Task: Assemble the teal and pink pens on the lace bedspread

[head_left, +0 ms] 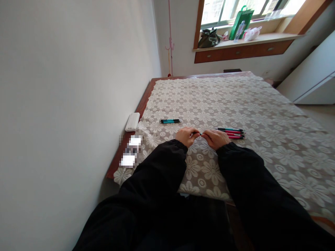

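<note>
My left hand (186, 135) and my right hand (216, 138) meet over the table, both closed on one small dark pen (199, 134) held between them; only a short piece of it shows. Both arms wear black sleeves. A pair of teal pens (171, 121) lies on the cloth beyond my left hand. A few teal and pink pens (231, 132) lie side by side just right of my right hand.
A lace floral tablecloth (235, 104) covers the wooden table. A white box-like object (132, 121) and blurred white items (131, 150) sit at the left edge by the wall. Bags (241, 21) stand on the window sill behind.
</note>
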Motion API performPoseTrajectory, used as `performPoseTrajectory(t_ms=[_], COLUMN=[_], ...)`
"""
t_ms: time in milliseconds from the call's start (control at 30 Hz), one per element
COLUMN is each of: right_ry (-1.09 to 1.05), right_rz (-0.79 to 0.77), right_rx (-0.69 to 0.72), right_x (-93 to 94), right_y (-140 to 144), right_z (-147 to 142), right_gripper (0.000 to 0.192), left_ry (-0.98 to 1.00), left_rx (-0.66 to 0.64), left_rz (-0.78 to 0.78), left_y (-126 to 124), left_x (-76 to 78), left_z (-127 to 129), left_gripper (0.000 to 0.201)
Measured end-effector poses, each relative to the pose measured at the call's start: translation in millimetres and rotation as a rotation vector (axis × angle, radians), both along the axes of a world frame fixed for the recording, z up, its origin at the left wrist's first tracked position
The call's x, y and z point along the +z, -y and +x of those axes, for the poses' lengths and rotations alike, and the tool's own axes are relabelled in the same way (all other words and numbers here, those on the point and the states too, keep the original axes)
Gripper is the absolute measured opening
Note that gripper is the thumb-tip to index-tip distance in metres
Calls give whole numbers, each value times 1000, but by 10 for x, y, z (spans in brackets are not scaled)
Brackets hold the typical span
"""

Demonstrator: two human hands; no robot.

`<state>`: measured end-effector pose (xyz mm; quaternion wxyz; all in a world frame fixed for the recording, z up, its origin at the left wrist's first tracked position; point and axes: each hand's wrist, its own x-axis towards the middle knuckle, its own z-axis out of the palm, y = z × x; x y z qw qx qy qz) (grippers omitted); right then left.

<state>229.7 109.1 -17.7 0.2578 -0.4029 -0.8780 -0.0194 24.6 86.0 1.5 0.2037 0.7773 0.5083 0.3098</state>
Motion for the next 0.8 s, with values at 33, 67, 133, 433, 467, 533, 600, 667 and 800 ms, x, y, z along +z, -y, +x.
performPoseTrajectory(t_ms=[33,67,133,433,467,533,600,667,800], right_ry=[-16,-32,-49,-75,-100,-178,-260,-326,-442], right_rz=[10,20,36,60,61,55,36,18,-12], right_rx=[19,39,73,40,-1,-89,-137,-142,-141], right_x=[-5,-8,-9,22,26,41,65,95,138], right_y=[-9,-18,-32,-35,-38,-43,-44,-41,-32], right_z=[1,2,5,17,23,34,39,37,16], right_gripper=[34,32,30,25,26,27,29,30,34], left_ry=[10,17,16,47,66,110,144,154,154], left_rx=[7,14,17,93,110,123,139,184,259], left_rz=[2,4,-3,-40,-35,-19,-9,-25,-75], left_y=[4,8,13,-8,-13,-23,-30,-32,-22], left_x=[3,3,-1,-33,-37,-46,-54,-53,-29], left_z=[1,3,5,-7,-10,-15,-17,-17,-13], left_gripper=[20,21,24,23,23,25,27,31,42])
